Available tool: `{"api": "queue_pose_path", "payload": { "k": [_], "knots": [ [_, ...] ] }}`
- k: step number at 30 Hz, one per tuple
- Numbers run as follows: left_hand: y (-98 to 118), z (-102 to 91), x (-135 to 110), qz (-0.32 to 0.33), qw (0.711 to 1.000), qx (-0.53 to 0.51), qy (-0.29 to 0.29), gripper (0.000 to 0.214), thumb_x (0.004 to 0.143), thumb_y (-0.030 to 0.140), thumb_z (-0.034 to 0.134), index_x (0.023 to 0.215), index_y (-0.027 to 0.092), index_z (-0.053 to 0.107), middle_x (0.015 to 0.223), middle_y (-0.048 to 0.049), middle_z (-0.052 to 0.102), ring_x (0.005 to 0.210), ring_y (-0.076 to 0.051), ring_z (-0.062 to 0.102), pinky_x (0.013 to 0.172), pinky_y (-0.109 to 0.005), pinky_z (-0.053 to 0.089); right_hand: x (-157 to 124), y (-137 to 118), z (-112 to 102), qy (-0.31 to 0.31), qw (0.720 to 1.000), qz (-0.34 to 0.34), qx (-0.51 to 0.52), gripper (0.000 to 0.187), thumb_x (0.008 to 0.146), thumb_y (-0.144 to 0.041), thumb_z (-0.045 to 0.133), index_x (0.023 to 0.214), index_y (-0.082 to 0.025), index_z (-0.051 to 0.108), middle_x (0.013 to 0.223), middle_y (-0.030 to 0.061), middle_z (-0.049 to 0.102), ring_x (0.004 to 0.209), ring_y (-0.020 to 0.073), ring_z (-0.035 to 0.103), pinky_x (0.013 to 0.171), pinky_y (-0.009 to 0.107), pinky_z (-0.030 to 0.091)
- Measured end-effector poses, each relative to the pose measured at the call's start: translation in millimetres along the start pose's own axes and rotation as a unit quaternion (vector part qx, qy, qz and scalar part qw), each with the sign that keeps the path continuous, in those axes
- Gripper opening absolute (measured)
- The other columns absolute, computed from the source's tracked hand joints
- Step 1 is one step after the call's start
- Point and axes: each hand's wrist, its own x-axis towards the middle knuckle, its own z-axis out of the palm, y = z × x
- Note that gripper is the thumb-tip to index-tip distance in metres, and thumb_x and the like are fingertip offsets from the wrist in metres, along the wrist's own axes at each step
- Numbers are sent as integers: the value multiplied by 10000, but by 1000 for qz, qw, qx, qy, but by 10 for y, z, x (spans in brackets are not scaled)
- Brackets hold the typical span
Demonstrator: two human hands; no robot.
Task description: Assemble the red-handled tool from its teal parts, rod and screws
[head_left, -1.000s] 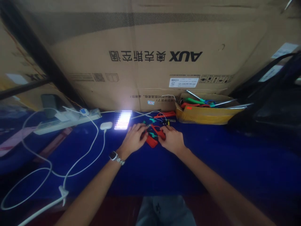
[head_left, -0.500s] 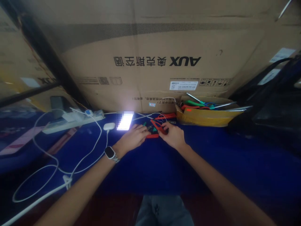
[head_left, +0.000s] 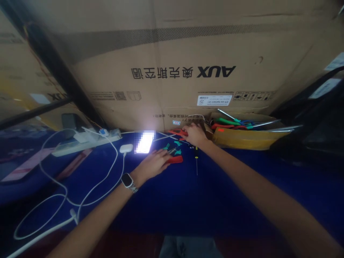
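Note:
My left hand (head_left: 157, 163), with a watch on its wrist, is closed around a red-handled tool (head_left: 176, 159); the fingers hide much of it. A bit of shiny metal (head_left: 172, 151) shows by its fingertips. Just beyond lie green pieces (head_left: 177, 152) on the blue cloth. Farther back, against the cardboard, my right hand (head_left: 195, 134) has its fingers closed on red-handled pliers (head_left: 178, 133), low over the table. Between the hands and nearer me lies a small yellow-and-black screwdriver (head_left: 196, 157), its shaft pointing toward me.
To the right stands a yellow-taped cardboard box (head_left: 242, 139) of tools. A lit phone (head_left: 145, 143), a white charging case (head_left: 126, 148) and a power strip (head_left: 86, 142) with looping white cables are on the left. A large carton (head_left: 161, 46) walls off the back.
My right hand has moved away from the left, back toward the carton, with the red-handled pliers. The screwdriver and green pieces have come into view. My left hand stays nearly in place.

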Motion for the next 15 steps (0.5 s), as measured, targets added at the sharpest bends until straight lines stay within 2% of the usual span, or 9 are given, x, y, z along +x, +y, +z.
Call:
{"api": "queue_pose_path", "payload": {
  "k": [3,6,10,12,15],
  "knots": [
    [-29,4,23,-4,999,-39,3,291,992,263,530,1245,227,668,1173,-94,661,1113,-271,624,1001,-452,490,141,47,32,-30,999,-32,-17,219,921,-262,687,1130,-205,724,1142,130,759,1248,303,570,1100,482,353],
    [-54,-47,16,-7,996,-82,14,323,989,262,547,1294,231,646,1172,-95,636,1086,-257,627,971,-430,515,191,94,54,-42,998,-33,-14,230,907,-260,707,1128,-202,732,1141,133,756,1221,293,588,1081,448,370],
    [-145,-140,24,-10,991,-114,68,358,1013,289,509,1350,221,611,1245,-111,599,1097,-242,624,983,-404,530,133,160,70,-47,999,-20,-5,273,938,-281,661,1195,-212,723,1172,119,743,1174,268,624,1054,410,407],
    [-221,-183,99,-18,990,-110,87,360,1011,293,514,1342,193,613,1274,-128,591,1135,-255,619,1009,-414,524,79,190,78,-42,999,-10,10,284,942,-275,648,1211,-219,720,1194,105,737,1180,262,626,1062,407,414],
    [-334,-227,345,-35,991,-91,96,345,1000,257,517,1318,187,630,1239,-121,609,1131,-264,632,1033,-434,512,-9,230,101,-12,998,0,66,291,916,-215,649,1197,-212,722,1228,91,726,1217,257,612,1083,398,426]
  ]
}}
